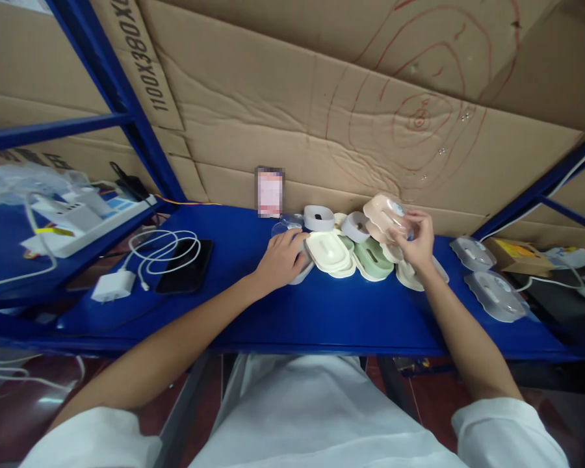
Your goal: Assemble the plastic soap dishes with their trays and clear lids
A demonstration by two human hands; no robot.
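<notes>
My right hand [418, 239] is closed on a pale pink soap box [383, 218] with a clear lid, tilted above the pile. My left hand [283, 259] lies at the pile's left end, fingers stretched forward, touching a grey soap box part [303, 268] that it partly covers. Just beyond its fingertips lies a clear plastic lid [286, 224]. Between the hands are stacked cream trays [329, 252], a green soap box base [373, 260] and two pale grey bases [318, 218]. A beige piece [409, 276] sits below my right hand.
Two lidded clear-and-grey soap boxes [496, 296] stand on the right of the blue table [322, 318]. To the left are a black phone [184, 266], a white charger [114, 286] and a power strip [92, 227]. A propped phone [270, 193] leans against the cardboard wall [253, 97].
</notes>
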